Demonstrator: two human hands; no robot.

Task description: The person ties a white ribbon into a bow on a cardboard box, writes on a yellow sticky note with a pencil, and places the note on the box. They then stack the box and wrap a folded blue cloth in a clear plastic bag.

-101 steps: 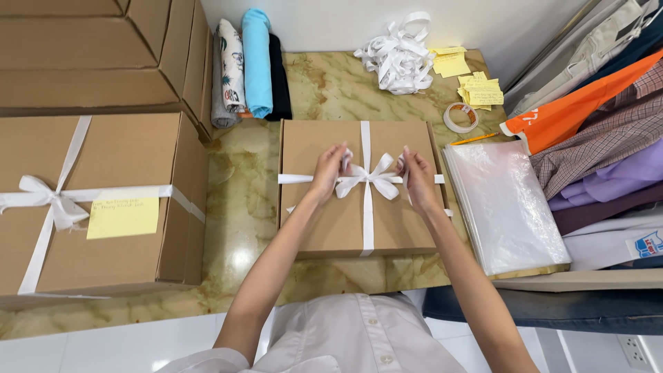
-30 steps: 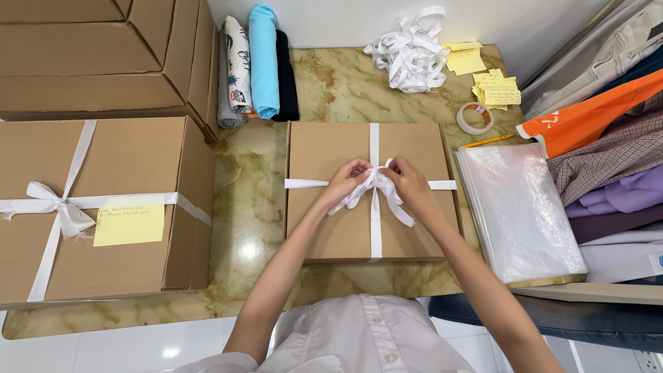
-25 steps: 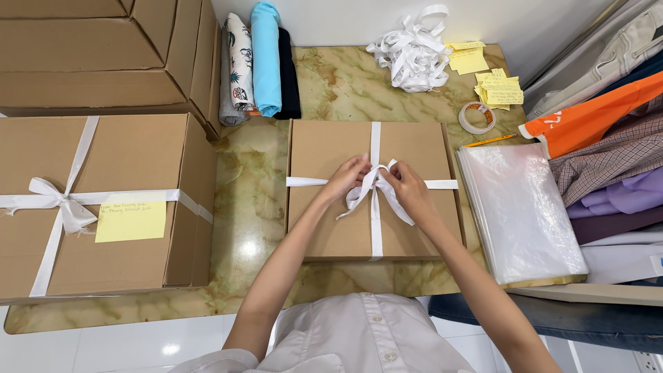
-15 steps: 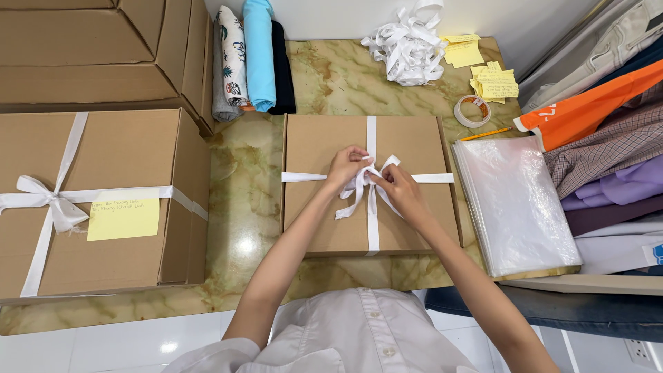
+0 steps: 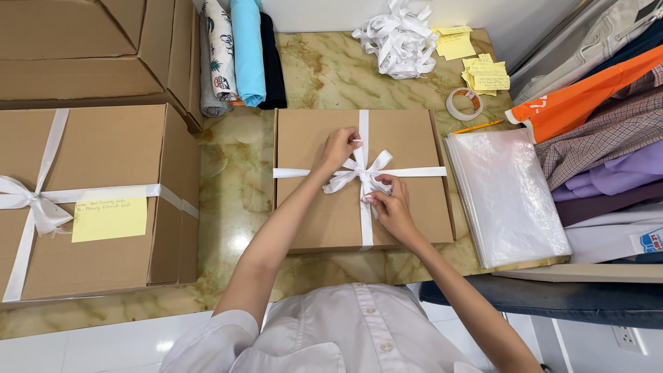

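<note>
A marbled desk [image 5: 235,173] carries, at its middle, a flat brown box [image 5: 318,214] crossed by a white ribbon [image 5: 414,171], its slightly longer axis running away from the person. A bigger ribboned carton [image 5: 103,166] stands well apart to the left, and a stack of clear bags [image 5: 511,200] lies just beside the box's right edge, so open room is mostly on the left. The bow [image 5: 360,173] sits at the box's centre. The left hand [image 5: 338,146], just up-left of it, has fingers pinched on a loop; the right hand [image 5: 392,207], just below it and about equally near, has fingers closed on a tail.
</note>
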